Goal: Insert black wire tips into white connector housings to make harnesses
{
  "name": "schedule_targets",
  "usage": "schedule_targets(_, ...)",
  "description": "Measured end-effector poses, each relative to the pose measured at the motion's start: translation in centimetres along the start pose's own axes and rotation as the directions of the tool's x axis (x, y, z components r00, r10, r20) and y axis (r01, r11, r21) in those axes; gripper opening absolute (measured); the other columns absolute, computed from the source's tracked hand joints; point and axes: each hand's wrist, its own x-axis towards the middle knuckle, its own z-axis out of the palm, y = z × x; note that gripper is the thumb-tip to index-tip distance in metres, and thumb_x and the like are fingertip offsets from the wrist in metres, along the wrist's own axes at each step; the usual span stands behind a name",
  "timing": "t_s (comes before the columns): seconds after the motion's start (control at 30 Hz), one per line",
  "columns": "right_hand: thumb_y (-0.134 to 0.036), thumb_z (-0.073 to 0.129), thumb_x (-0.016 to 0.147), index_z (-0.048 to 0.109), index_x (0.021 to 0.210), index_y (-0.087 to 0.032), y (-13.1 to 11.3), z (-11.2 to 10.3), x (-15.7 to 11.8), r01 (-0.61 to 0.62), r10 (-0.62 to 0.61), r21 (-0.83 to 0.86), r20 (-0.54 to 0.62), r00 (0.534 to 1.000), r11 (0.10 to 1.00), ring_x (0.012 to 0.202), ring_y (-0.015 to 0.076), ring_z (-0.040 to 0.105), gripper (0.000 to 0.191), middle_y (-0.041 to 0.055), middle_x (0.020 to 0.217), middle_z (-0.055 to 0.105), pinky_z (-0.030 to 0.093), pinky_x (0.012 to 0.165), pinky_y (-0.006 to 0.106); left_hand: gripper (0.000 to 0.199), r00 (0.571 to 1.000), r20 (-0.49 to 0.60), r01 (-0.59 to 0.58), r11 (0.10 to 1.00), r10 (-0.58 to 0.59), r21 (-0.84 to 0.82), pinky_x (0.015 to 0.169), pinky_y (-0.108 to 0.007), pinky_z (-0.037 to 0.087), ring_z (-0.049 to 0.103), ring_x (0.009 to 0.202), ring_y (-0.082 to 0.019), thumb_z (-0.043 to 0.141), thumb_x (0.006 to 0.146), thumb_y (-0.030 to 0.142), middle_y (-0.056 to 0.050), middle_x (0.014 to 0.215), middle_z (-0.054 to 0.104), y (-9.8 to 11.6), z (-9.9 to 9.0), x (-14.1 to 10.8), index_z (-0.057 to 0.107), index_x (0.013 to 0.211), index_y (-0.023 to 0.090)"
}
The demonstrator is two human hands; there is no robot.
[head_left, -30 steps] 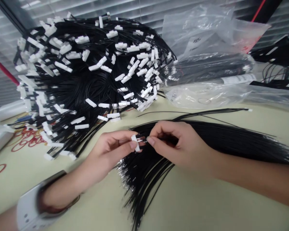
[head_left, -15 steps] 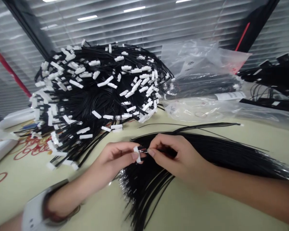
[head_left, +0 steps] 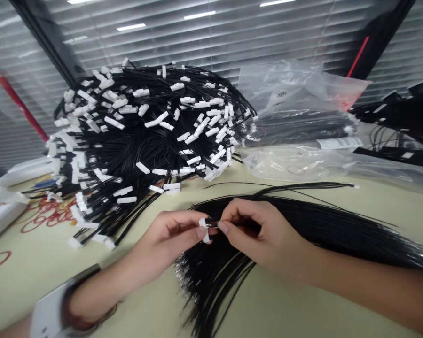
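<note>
Here, a white plastic connector is being pinched tightly by the left hand, while a black wire is being gripped by the right hand, its metal end meeting the connector, with both hands being angled inward above the bench.

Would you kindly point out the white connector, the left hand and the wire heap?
white connector (head_left: 205,230), head view, on its body
left hand (head_left: 171,233), head view, on its back
wire heap (head_left: 134,141), head view, on its middle
</note>
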Motion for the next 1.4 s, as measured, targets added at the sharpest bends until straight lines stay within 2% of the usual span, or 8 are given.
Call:
schedule_targets(0.27, -0.02, 0.048, 0.078, 0.051, 0.071, -0.013, -0.2, -0.2, 0.0, -0.016, 0.015, 0.043, 0.015, 1.0, 0.999, 0.053, 0.0041, 0.041, 0.01, -0.0021, 0.062, 0.052, 0.033, 0.048, 0.017, 0.01, 1.0, 0.01, -0.001, 1.0, 0.001, 0.005, 0.069, -0.02, 0.042, 0.057, 0.073, -0.012, 0.058, 0.079, 0.021, -0.001, 0.074, 0.065, 0.0, 0.0, 0.1, 0.068, 0.079, 0.018)
schedule_targets(0.47, -0.019, 0.047, 0.079, 0.053, 0.073, -0.013, -0.1, -0.1, 0.1, 0.005, -0.004, -0.054, 0.021, 1.0, 0.999, 0.052, 0.0041, 0.039, 0.01, -0.0027, 0.061, 0.051, 0.031, 0.046, 0.017, 0.012, 1.0, 0.007, -0.026, 0.999, 0.026, 0.022, 0.067, -0.021, 0.043, 0.056, 0.071, -0.013, 0.058, 0.078, 0.019, -0.001, 0.074, 0.065, 0.2, 0.2, 0.0, 0.069, 0.081, 0.018)
schedule_targets(0.6, -0.018, 0.047, 0.078, 0.054, 0.071, -0.012, 0.1, -0.1, 0.0, 0.026, -0.025, -0.12, 0.004, 1.0, 0.992, 0.052, 0.0035, 0.04, 0.011, -0.0027, 0.06, 0.052, 0.031, 0.046, 0.016, 0.013, 0.995, -0.025, -0.089, 0.99, 0.092, 0.107, 0.063, -0.019, 0.043, 0.054, 0.069, -0.012, 0.057, 0.078, 0.02, -0.001, 0.075, 0.065, -0.2, 0.5, -0.1, 0.068, 0.084, 0.019)
schedule_targets(0.73, -0.016, 0.048, 0.078, 0.054, 0.069, -0.011, 0.1, -0.1, -0.2, 0.083, -0.083, -0.139, 0.003, 0.997, 0.987, 0.05, 0.002, 0.038, 0.011, -0.0039, 0.057, 0.05, 0.029, 0.045, 0.014, 0.013, 0.986, -0.068, -0.142, 0.983, 0.151, 0.118, 0.056, -0.018, 0.042, 0.052, 0.061, -0.01, 0.057, 0.077, 0.018, 0.0, 0.068, 0.064, -0.7, 0.9, -0.3, 0.067, 0.086, 0.017)
schedule_targets(0.97, -0.019, 0.049, 0.078, 0.053, 0.071, -0.012, 0.2, -0.1, -0.5, 0.098, -0.102, -0.193, -0.009, 0.995, 0.976, 0.049, 0.0018, 0.038, 0.01, -0.0044, 0.057, 0.049, 0.029, 0.044, 0.013, 0.016, 0.963, -0.026, -0.251, 0.928, 0.268, 0.275, 0.052, -0.019, 0.04, 0.049, 0.058, -0.01, 0.054, 0.08, 0.019, 0.001, 0.067, 0.061, -1.3, 0.9, -0.5, 0.067, 0.09, 0.018)
schedule_targets(1.23, -0.016, 0.049, 0.077, 0.053, 0.071, -0.011, 0.4, 0.0, -0.5, 0.169, -0.174, -0.235, 0.002, 0.985, 0.957, 0.047, 0.0003, 0.035, 0.009, -0.0054, 0.055, 0.046, 0.028, 0.044, 0.012, 0.016, 0.963, -0.029, -0.252, 0.929, 0.269, 0.272, 0.053, -0.02, 0.04, 0.049, 0.06, -0.011, 0.055, 0.08, 0.02, 0.001, 0.066, 0.059, -1.3, 1.0, -0.7, 0.066, 0.09, 0.019)
schedule_targets(1.4, -0.016, 0.049, 0.078, 0.053, 0.072, -0.011, 0.6, 0.1, -0.7, 0.222, -0.233, -0.268, -0.009, 0.972, 0.937, 0.049, 0.0004, 0.036, 0.009, -0.0056, 0.056, 0.046, 0.029, 0.047, 0.013, 0.014, 0.965, 0.004, -0.253, 0.926, 0.263, 0.281, 0.06, -0.02, 0.042, 0.052, 0.069, -0.012, 0.055, 0.08, 0.019, 0.001, 0.073, 0.06, -1.0, 1.2, -0.8, 0.067, 0.088, 0.021)
